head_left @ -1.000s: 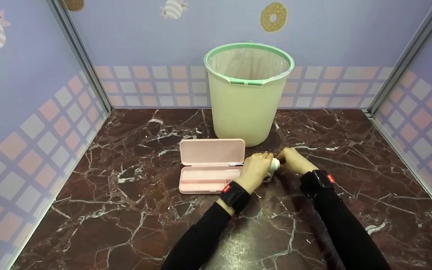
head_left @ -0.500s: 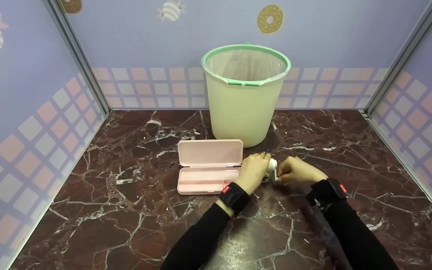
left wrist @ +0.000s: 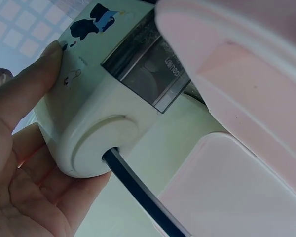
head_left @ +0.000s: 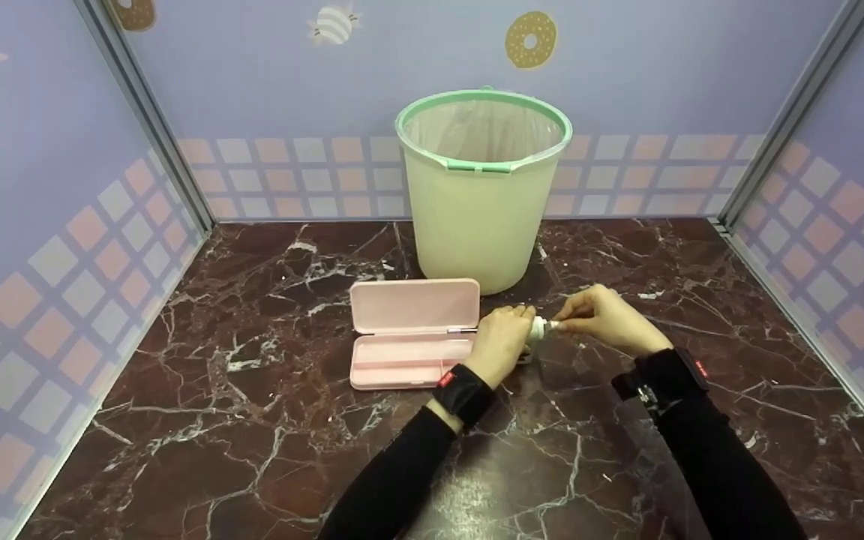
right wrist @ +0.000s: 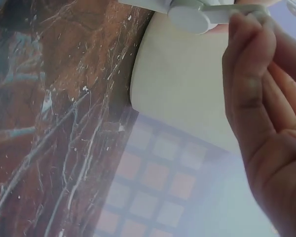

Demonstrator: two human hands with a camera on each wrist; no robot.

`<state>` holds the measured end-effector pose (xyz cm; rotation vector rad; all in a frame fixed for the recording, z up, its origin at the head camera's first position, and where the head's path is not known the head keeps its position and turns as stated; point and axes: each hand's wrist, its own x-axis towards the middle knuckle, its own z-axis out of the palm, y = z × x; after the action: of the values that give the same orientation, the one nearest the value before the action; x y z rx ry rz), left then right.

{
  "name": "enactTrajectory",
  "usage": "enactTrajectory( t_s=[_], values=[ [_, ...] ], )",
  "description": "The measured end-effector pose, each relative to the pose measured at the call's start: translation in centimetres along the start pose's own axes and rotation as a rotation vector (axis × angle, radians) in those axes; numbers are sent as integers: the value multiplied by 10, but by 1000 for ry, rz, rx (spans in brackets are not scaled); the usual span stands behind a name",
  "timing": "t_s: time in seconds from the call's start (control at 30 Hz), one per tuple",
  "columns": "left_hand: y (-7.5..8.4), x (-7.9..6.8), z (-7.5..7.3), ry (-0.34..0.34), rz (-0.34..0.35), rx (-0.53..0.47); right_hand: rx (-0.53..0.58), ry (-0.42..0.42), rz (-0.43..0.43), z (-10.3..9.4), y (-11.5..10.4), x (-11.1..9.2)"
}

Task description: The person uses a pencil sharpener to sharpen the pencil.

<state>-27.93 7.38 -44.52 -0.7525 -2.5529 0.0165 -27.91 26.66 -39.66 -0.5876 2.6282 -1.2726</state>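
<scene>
My left hand [head_left: 505, 337] grips a pale pencil sharpener [left wrist: 84, 113] with dark printed figures and a clear shavings window, thumb on one side and fingers under the other. A dark pencil [left wrist: 138, 190] sticks out of the round hole in its front. On the sharpener's other end, my right hand [head_left: 616, 321] pinches the tip of the white crank handle [right wrist: 221, 14] between thumb and fingers. Left of the sharpener lies a pink pencil case [head_left: 394, 362] with its lid raised. In the head view the left hand covers most of the sharpener and the case's right end.
Behind the case stands a tall pale green bin [head_left: 477, 225] with a green rim and a clear liner. The dark red marbled table [head_left: 289, 450] is bounded by lilac patterned walls [head_left: 274, 75] at the back and sides.
My right hand has swung the crank from behind the sharpener down to its near side, then up until it points right. The left hand keeps its grip on the sharpener.
</scene>
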Motion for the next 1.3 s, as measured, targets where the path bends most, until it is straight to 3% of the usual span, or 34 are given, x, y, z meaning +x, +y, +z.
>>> enactTrajectory(
  t_s=[0.37,0.87,1.0,1.3],
  values=[
    [-1,1,-1,-38,3,-46,-33,173,-11,1,11,23],
    [-2,-2,0,-7,13,-42,-60,209,11,8,27,45],
    [-3,-2,0,-8,21,-39,-116,186,-6,13,34,50],
    [-4,-5,-1,7,27,-36,-189,9,-67,26,52,48]
  ],
)
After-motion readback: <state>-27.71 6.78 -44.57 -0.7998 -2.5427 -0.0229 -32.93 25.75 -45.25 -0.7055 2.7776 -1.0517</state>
